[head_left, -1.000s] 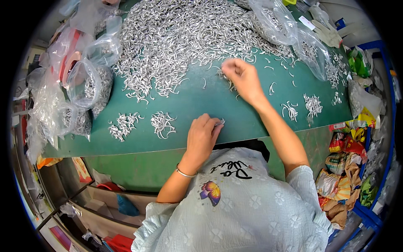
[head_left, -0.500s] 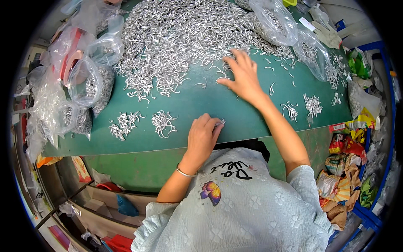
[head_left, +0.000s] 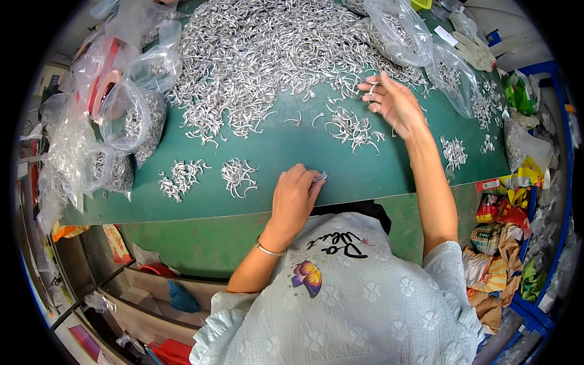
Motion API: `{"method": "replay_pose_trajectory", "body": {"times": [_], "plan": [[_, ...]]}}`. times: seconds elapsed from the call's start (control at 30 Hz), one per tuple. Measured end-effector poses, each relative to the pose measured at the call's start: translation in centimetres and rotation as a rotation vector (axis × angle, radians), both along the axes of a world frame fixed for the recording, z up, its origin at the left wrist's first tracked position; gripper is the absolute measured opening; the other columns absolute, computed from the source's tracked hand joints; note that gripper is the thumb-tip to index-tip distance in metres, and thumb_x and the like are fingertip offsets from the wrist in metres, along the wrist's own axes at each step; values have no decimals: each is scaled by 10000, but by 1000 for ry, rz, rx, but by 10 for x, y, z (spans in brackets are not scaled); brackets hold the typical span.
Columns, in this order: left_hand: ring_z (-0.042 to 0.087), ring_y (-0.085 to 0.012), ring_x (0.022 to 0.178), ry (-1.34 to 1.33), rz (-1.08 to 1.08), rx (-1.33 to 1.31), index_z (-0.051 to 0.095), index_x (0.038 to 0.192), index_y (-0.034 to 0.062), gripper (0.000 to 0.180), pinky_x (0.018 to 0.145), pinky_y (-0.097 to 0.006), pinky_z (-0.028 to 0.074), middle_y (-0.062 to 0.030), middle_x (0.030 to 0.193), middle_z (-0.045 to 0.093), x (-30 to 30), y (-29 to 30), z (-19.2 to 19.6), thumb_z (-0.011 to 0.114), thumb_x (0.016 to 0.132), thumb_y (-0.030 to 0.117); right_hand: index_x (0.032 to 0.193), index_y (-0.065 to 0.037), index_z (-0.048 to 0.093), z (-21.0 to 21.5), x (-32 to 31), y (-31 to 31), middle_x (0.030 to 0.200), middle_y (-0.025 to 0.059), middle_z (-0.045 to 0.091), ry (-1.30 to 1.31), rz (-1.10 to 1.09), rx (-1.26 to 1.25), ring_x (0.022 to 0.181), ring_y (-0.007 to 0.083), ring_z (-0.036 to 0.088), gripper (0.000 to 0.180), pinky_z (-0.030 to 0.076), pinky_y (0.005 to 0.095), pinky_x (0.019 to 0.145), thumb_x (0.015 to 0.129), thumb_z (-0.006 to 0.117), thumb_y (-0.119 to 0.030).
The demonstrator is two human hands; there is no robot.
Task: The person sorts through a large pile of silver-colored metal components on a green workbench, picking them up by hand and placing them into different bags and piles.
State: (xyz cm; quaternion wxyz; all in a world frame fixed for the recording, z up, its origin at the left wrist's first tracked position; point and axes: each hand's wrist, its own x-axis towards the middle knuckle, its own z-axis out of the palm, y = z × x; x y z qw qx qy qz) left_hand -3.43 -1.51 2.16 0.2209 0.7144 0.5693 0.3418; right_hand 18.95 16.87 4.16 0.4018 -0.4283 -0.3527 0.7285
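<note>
Small curved silver metal pieces (head_left: 255, 55) lie in a large heap on the green tabletop (head_left: 255, 164). My left hand (head_left: 293, 196) rests closed by the front edge, with a few of these curved metal pieces (head_left: 319, 177) showing between thumb and fingers. My right hand (head_left: 396, 108) is raised at the heap's near right side, palm turned left and fingers apart. A curved piece shows by its fingertips; whether they grip it is unclear. Just left of and below this hand lies a loose cluster of curved pieces (head_left: 354, 128).
Two small piles (head_left: 182, 179) (head_left: 238, 176) sit at the front left, another small pile (head_left: 454, 152) at the right. Clear plastic bags of metal pieces (head_left: 143, 125) stand along the left side; more bags (head_left: 398, 36) lie at the back right. A glove (head_left: 474, 52) lies beyond them.
My right hand has moved right and turned its palm leftward. A cluster of curved pieces now lies where the hand and wrist were. My left hand has stayed in place.
</note>
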Motion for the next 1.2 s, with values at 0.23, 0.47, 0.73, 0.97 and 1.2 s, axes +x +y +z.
{"method": "replay_pose_trajectory", "body": {"times": [0.23, 0.47, 0.73, 0.97, 1.2], "plan": [[527, -289, 717, 5, 5, -19, 633, 908, 26, 139, 655, -387, 393, -99, 799, 532, 1, 0, 0, 712, 804, 73, 1376, -125, 501, -9, -18, -32, 1428, 139, 466, -1324, 245, 859, 1342, 366, 388, 700, 300, 483, 1098, 784, 769, -384], [517, -291, 705, 4, 16, -20, 653, 919, 41, 174, 645, -382, 416, -93, 802, 549, 0, 0, 2, 749, 776, 73, 1098, -75, 630, -12, -35, -71, 1097, 106, 566, -1129, 257, 946, 1049, 335, 523, 365, 481, 428, 839, 756, 758, -91], [526, -294, 714, 3, 12, -14, 650, 914, 43, 169, 645, -384, 417, -94, 810, 559, 0, -1, 0, 747, 779, 74, 991, -29, 631, -8, -48, -34, 891, 7, 646, -436, 139, 270, 751, 66, 569, 117, 478, 238, 626, 882, 653, 6], [528, -294, 716, -5, 16, 5, 650, 909, 46, 164, 644, -382, 415, -90, 805, 559, 1, -1, -2, 746, 780, 75, 1289, 75, 490, 11, 10, -5, 1175, 156, 611, 19, -3, 48, 998, 214, 633, 359, 537, 332, 857, 978, 533, -101], [519, -291, 705, -11, 12, -6, 652, 908, 47, 168, 636, -381, 411, -88, 803, 558, 0, -2, 0, 752, 777, 78, 1348, -32, 519, 32, 28, -15, 1445, 145, 460, -525, 40, 455, 1356, 271, 404, 390, 346, 393, 1105, 959, 519, -70]]}}
